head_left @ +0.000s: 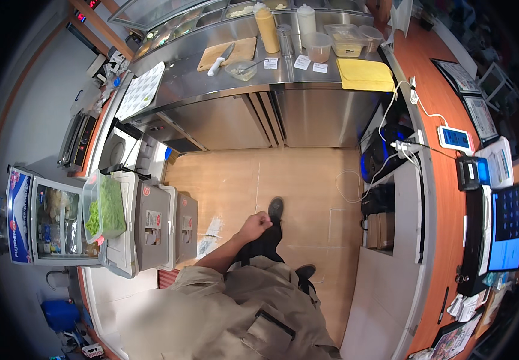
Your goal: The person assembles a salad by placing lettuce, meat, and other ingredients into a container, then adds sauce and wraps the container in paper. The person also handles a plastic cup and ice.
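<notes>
My left hand (256, 227) hangs in front of my body, over the floor and close to my dark trouser leg. Its fingers are curled in, and nothing shows in them. The left forearm comes out of a beige sleeve (202, 279). My right hand is not in view. Below the left hand, one dark shoe (276, 209) is set ahead of the other shoe (305, 272). To the left of the hand, grey lidded bins (154, 228) stand with a clear tub (108, 207) of shredded green leaves on top.
Ahead is a steel counter (181, 90) with a cutting board (244, 48), a knife (220, 60), sauce bottles (266, 29) and a yellow cloth (364, 75). A small glass-door fridge (58, 222) stands left. Along the right runs a wooden counter (433, 234) with a tablet screen (507, 231) and cables.
</notes>
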### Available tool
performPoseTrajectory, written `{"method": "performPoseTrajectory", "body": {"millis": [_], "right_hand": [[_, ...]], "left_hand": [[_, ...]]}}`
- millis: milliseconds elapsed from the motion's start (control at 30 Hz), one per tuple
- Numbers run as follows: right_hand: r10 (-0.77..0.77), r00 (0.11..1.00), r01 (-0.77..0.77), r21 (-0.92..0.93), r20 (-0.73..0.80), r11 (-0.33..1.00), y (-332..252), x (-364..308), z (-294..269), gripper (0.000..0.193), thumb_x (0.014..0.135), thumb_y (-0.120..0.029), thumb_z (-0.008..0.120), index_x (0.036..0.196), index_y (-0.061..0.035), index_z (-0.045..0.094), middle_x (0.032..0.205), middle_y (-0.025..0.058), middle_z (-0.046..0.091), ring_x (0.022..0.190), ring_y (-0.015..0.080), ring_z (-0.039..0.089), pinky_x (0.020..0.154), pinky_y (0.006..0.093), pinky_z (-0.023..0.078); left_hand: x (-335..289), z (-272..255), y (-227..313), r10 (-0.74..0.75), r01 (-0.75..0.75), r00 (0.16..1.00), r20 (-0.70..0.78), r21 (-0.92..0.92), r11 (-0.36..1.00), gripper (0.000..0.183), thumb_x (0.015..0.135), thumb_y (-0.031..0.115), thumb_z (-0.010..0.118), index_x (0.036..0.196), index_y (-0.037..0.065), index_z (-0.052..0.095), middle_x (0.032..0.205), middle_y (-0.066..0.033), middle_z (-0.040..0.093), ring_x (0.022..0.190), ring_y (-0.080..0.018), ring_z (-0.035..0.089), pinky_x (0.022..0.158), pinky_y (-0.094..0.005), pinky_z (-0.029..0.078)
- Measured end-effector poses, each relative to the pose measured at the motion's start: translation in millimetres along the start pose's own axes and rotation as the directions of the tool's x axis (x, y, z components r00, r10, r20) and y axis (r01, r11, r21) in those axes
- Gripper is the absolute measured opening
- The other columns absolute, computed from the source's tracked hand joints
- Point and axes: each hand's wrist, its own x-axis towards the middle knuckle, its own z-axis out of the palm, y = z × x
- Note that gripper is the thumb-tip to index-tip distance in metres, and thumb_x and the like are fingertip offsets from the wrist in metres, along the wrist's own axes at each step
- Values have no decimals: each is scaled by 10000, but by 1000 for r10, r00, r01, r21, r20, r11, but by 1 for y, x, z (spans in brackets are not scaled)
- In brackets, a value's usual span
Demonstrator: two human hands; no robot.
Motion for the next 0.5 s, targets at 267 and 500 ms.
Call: {"method": "performPoseTrajectory", "body": {"millis": [267,500], "right_hand": [[-273,960,231,-369,-63,900,19,-13,151,237,981,-303,534,1142,-137,584,996,57,624,840,165,588,757,378,482],[-668,645,762,-370,370,531,-147,-26,551,359,1031,-301,604,775,-56,547,673,-11,491,633,75,475,585,257,397]], "left_hand": [[43,-120,-144,-554,547,816,-163,-89,832,418,914,383,648,752,2,709,705,-135,690,676,-224,661,679,-366,514],[104,-219,-146,-552,548,833,39,87,832,224,913,220,706,982,7,690,870,-107,730,697,-165,682,595,-320,556]]}}
